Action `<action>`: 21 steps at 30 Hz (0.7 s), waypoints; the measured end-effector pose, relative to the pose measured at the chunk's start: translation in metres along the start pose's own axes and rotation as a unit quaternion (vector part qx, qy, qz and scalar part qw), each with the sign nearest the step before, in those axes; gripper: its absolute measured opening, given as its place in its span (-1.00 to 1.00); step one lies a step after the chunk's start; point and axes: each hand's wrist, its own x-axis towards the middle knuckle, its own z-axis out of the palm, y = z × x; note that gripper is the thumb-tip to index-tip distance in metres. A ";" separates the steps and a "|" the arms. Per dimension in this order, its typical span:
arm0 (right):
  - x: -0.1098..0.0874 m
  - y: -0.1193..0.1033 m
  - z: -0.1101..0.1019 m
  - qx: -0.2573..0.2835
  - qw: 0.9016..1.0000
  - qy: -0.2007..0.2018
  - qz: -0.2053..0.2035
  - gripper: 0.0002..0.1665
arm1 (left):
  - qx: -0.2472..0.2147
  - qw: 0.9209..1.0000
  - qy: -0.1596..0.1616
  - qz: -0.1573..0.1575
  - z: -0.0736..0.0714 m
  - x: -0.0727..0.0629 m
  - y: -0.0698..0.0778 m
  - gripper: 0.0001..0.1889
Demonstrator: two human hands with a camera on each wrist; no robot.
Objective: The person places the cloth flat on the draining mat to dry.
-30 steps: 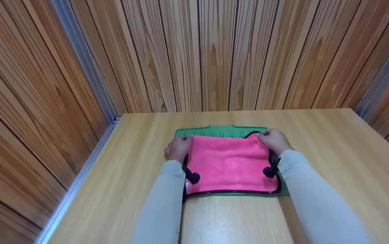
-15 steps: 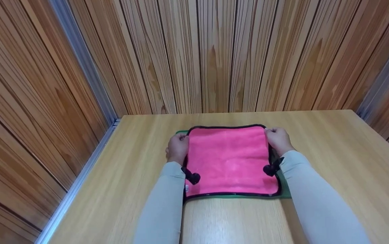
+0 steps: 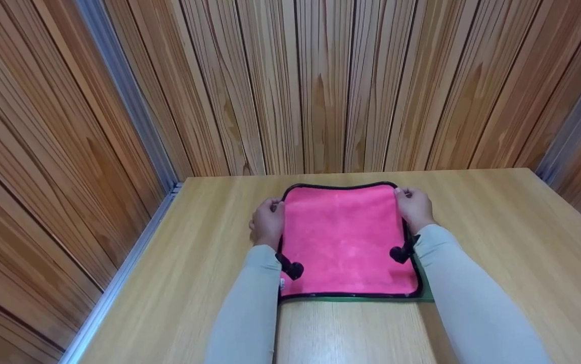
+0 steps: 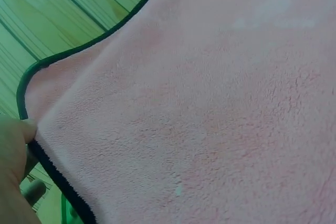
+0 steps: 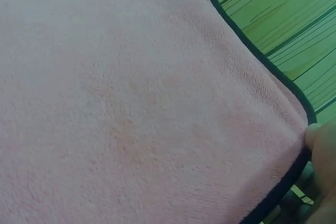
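A pink fleecy cloth with a black bound edge is stretched between both hands in the head view. My left hand pinches its left edge near the far corner, thumb on top. On the other side my right hand pinches the far right corner. In the left wrist view the thumb of the left hand presses on the dark binding. The right wrist view shows the right hand gripping the corner the same way. Beneath the cloth lies a green board, mostly hidden, showing along the right and near sides.
The light wooden table extends around the cloth on all sides. Behind it stands a wood-plank wall, with another plank wall on the left. A metal strip runs along the table's left edge.
The cloth's far edge, folded down or slack a second ago, has come up and away, so the cloth is now spread taut. It now hides the green board's far part.
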 end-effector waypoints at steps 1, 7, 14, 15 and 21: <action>0.000 0.000 0.000 -0.003 1.000 0.006 -0.006 -0.39 | -0.003 1.000 -0.002 0.004 0.000 0.000 0.000 -0.73; 0.000 0.008 0.000 -0.044 0.999 -0.022 0.005 -0.34 | 0.044 0.999 -0.024 0.000 0.003 0.001 -0.001 -0.69; 0.001 0.017 0.000 -0.117 0.990 -0.080 -0.020 -0.32 | 0.120 0.991 -0.050 0.039 0.009 0.002 -0.012 -0.66; 0.001 0.018 0.001 -0.128 0.988 -0.082 -0.035 -0.35 | 0.121 0.990 -0.052 0.046 0.009 0.002 -0.013 -0.69; 0.002 0.021 0.006 -0.165 0.976 -0.098 -0.104 -0.47 | 0.112 0.990 -0.065 0.063 0.011 0.004 -0.018 -0.67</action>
